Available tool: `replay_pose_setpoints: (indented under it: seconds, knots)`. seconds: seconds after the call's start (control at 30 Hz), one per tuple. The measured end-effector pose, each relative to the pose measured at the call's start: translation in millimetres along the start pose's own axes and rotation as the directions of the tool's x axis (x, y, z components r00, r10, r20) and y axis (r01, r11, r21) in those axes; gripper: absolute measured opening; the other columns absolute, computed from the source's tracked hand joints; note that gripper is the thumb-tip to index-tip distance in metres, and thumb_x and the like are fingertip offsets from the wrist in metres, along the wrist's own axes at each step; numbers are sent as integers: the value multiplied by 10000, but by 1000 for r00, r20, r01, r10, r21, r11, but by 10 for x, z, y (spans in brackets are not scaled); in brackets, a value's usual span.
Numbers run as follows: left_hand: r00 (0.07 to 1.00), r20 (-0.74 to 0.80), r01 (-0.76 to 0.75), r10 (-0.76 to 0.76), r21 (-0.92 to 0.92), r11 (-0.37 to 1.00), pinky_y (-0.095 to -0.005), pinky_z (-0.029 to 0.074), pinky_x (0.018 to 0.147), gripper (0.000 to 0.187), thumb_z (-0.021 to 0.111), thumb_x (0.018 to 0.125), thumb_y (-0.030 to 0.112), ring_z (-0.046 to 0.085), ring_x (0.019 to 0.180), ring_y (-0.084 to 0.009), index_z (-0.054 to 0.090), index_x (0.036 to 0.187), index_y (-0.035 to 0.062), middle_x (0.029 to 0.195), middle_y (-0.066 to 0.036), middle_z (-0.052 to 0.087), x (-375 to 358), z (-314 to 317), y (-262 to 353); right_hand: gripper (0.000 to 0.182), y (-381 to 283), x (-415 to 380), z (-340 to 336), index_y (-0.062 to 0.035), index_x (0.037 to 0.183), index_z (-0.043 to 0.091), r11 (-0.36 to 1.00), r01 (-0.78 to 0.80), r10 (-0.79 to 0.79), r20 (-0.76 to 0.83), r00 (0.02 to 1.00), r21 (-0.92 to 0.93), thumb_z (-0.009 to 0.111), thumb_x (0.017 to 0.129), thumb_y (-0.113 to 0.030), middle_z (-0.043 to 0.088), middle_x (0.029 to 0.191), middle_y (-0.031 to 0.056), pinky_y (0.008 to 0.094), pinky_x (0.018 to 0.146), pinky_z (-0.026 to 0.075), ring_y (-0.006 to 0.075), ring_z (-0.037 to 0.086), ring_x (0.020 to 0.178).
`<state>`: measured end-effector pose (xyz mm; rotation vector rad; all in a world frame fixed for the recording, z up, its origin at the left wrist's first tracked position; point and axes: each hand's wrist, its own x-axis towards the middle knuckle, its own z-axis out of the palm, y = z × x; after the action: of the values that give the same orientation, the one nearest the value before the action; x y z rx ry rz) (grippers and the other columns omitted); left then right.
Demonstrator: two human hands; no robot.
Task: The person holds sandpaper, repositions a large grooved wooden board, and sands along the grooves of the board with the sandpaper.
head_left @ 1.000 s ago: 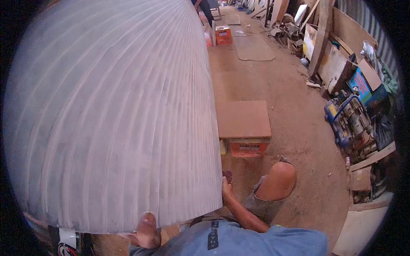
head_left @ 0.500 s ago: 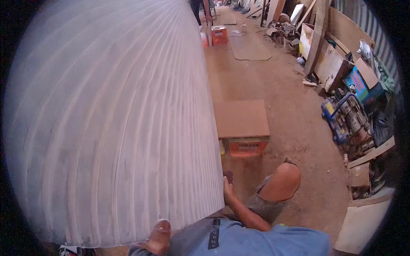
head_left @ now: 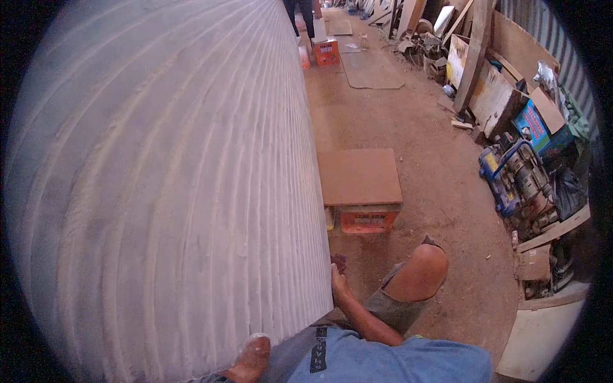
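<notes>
A large pale panel (head_left: 191, 191) with fanned ridges fills the left half of the view. At its bottom edge is my left hand (head_left: 250, 360), its whitened thumb over the rim and the other fingers hidden. My right hand (head_left: 340, 284) is closed beside the panel's lower right edge, against a small dark reddish piece (head_left: 340, 262) that is partly hidden.
A brown board (head_left: 361, 175) lies on an orange crate (head_left: 368, 221) ahead. Farther off are another orange box (head_left: 327, 53), a flat sheet (head_left: 371, 70) and a person's dark-clothed legs (head_left: 300, 16). Machinery (head_left: 523, 172), wood and cartons line the right side.
The panel's ridges have shifted, and its lower left edge has dropped in view. My left hand has moved slightly right and down. The distant person's legs show more.
</notes>
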<state>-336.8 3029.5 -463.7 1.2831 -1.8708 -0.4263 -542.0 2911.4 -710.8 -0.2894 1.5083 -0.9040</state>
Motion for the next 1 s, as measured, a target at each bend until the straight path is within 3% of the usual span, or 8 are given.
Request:
replay_pose_setpoints:
  seconds: [0.13, 0.2, 0.3, 0.53, 0.6, 0.77, 0.83, 1.0]
  knots:
    - [1000, 9, 6, -6, 12, 1000, -526, 462, 998, 719, 689, 832, 479, 511, 1163, -364, 443, 1310, 1, 1320, -233, 426, -109, -56, 41, 795, 40, 9, 10, 137, 1250, 554, 995, 47, -51, 41, 998, 85, 430, 962, -593, 637, 1210, 231, 401, 930, 477, 305, 624, 1102]
    - [1000, 5, 12, -12, 20, 1000, -525, 462, 999, 728, 690, 831, 483, 510, 1165, -364, 438, 1314, 0, 1323, -233, 423, -145, -96, 54, 775, -103, -145, -23, 137, 1222, 569, 998, 49, -49, 5, 999, -36, 430, 965, -581, 653, 1170, 221, 403, 891, 493, 293, 637, 1062]
    - [1000, -4, 5, -5, 27, 1000, -523, 462, 1001, 741, 691, 829, 490, 509, 1168, -365, 432, 1319, -1, 1329, -235, 419, -97, -112, 28, 755, -73, -109, -11, 132, 1211, 576, 999, -13, 13, 5, 1000, -41, 429, 968, -567, 662, 1142, 218, 409, 858, 504, 290, 645, 1036]
    - [1000, -24, -15, 15, 12, 1000, -518, 462, 1005, 771, 695, 824, 505, 506, 1175, -368, 418, 1332, -5, 1342, -238, 409, 157, 33, -69, 759, 187, 171, -25, 140, 1224, 564, 999, 32, -34, 61, 998, 33, 441, 963, -562, 657, 1141, 242, 420, 858, 508, 314, 647, 1040]
    - [1000, -25, -16, 16, -6, 1000, -517, 462, 1006, 780, 696, 822, 509, 505, 1177, -368, 414, 1336, -6, 1346, -239, 406, 171, 93, -79, 760, 150, 160, -22, 146, 1211, 568, 998, -48, 49, 34, 998, -44, 450, 959, -561, 658, 1136, 243, 418, 861, 508, 315, 648, 1038]
    - [999, -22, -24, 24, -22, 999, -514, 462, 1009, 801, 699, 819, 519, 503, 1182, -370, 403, 1345, -8, 1356, -242, 398, 127, 152, -64, 767, -131, -211, 32, 161, 1222, 552, 998, 42, -44, 35, 998, 56, 442, 964, -553, 649, 1156, 251, 417, 882, 505, 329, 643, 1055]
    - [999, -39, -23, 23, -19, 1000, -512, 462, 1010, 810, 700, 817, 523, 502, 1184, -370, 399, 1348, -9, 1360, -243, 396, 113, 157, -57, 767, -159, -252, 16, 164, 1228, 545, 994, 59, -62, 28, 998, 89, 437, 967, -549, 646, 1163, 254, 419, 889, 503, 333, 643, 1059]
    - [986, -161, -47, 53, 38, 998, -509, 462, 1013, 832, 702, 813, 534, 500, 1189, -372, 389, 1357, -12, 1369, -245, 388, 167, 47, -18, 748, -34, -41, -2, 145, 1261, 530, 999, -13, 14, 32, 999, -32, 426, 976, -539, 639, 1186, 246, 424, 891, 506, 338, 641, 1069]
